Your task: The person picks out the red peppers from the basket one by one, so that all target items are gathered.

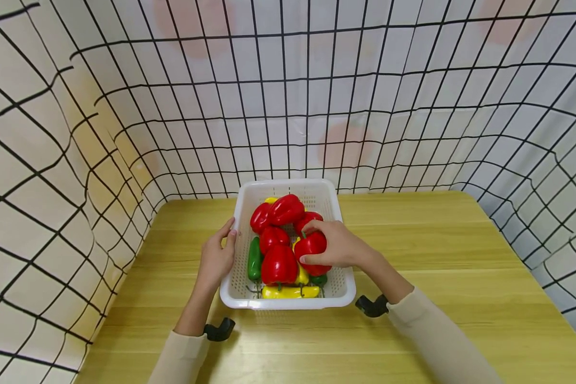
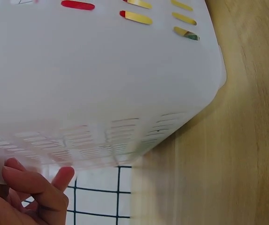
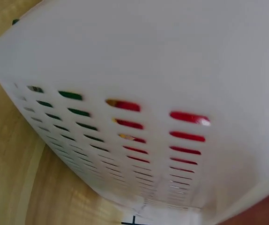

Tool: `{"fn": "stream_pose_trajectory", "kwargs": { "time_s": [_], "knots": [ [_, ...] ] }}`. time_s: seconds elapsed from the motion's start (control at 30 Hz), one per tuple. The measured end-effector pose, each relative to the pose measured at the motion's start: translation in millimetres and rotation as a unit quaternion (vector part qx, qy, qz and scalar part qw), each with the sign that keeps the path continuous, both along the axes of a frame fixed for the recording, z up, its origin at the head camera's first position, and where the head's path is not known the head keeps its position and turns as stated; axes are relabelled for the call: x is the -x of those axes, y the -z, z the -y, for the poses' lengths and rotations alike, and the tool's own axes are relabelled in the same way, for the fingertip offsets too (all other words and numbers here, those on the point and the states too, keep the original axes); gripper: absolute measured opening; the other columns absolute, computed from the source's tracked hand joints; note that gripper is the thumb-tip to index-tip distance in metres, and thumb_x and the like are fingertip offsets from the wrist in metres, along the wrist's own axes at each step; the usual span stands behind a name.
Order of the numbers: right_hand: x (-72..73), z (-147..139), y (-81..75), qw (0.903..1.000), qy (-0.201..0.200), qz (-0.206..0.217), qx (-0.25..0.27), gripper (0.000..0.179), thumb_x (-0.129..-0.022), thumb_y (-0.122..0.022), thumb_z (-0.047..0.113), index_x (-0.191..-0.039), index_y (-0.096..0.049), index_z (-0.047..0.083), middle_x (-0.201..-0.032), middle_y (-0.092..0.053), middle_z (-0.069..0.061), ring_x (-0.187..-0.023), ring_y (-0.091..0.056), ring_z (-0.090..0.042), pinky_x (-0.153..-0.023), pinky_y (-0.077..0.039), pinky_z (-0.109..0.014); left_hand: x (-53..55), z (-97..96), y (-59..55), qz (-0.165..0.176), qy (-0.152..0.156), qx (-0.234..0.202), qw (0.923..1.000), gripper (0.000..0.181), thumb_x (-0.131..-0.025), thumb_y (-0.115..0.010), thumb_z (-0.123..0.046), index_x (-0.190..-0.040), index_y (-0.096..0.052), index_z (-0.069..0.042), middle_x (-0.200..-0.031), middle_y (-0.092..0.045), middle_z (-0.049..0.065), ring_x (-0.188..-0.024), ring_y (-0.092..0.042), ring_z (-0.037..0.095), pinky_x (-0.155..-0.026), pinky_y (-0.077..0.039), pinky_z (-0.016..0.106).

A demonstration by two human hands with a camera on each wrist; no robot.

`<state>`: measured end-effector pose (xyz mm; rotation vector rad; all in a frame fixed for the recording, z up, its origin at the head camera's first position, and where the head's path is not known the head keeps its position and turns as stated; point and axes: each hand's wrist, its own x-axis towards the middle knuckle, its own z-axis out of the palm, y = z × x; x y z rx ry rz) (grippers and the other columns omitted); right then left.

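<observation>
Located red bell pepper inside white basket, right of centre, pinched between thumb and fingers of right hand. Could not tell whether lifted or resting. Noted stem facing up and left, away from right palm; could not fix long axis on so round a body. Logged right hand as nearer, reaching in over right rim; found left hand opposite, gripping left rim. Recorded other red peppers, green pepper and yellow pepper alongside, then wooden bench beneath, black mesh beyond.
</observation>
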<state>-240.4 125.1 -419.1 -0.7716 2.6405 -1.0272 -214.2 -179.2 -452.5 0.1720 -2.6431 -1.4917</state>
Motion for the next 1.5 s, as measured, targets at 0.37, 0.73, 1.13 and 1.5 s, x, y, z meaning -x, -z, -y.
{"fn": "stream_pose_trajectory", "kwargs": {
  "time_s": [0.37, 0.73, 1.13, 1.5],
  "knots": [
    [0.9, -6, 2.7, 0.9983, 0.002, -0.021, 0.054, 0.067, -0.082, -0.082, 0.034, -0.141, -0.054, 0.019, -0.131, -0.065, 0.001, -0.114, -0.064, -0.024, -0.081, -0.065, -0.037, -1.1, -0.8, 2.4, 0.009, -0.001, -0.012, 0.9999, 0.047, -0.110, -0.047, -0.034, -0.157, -0.045, -0.030, -0.147, -0.058, 0.016, -0.097, -0.072, 0.035, -0.067, -0.066, 0.038],
    [-0.4, -18, -5.1, 0.9941, 0.023, -0.020, 0.104, 0.073, -0.079, -0.086, 0.031, -0.143, -0.054, 0.016, -0.133, -0.064, -0.006, -0.111, -0.065, -0.028, -0.080, -0.065, -0.037, -0.4, 1.1, 2.9, 0.004, 0.002, -0.005, 1.0000, 0.048, -0.110, -0.048, -0.034, -0.157, -0.045, -0.028, -0.138, -0.060, 0.017, -0.093, -0.072, 0.033, -0.067, -0.066, 0.038],
    [2.5, -52, -14.4, 0.9871, 0.063, -0.068, 0.130, 0.077, -0.081, -0.087, 0.023, -0.148, -0.049, 0.015, -0.142, -0.060, -0.009, -0.124, -0.062, -0.031, -0.106, -0.054, -0.053, 2.2, 2.3, 1.9, 0.017, 0.018, -0.032, 0.9992, 0.049, -0.109, -0.049, -0.036, -0.158, -0.043, -0.031, -0.105, -0.064, 0.019, -0.078, -0.070, 0.027, -0.061, -0.064, 0.034],
    [17.9, -98, -6.0, 0.9748, 0.133, -0.097, 0.151, 0.075, -0.083, -0.087, 0.022, -0.149, -0.051, 0.023, -0.139, -0.061, -0.006, -0.117, -0.061, -0.026, -0.092, -0.060, -0.038, 2.6, 5.5, 5.4, 0.027, 0.027, -0.049, 0.9981, 0.050, -0.108, -0.052, -0.037, -0.157, -0.043, -0.035, -0.113, -0.071, 0.024, -0.086, -0.074, 0.032, -0.064, -0.065, 0.039]
  ]
}}
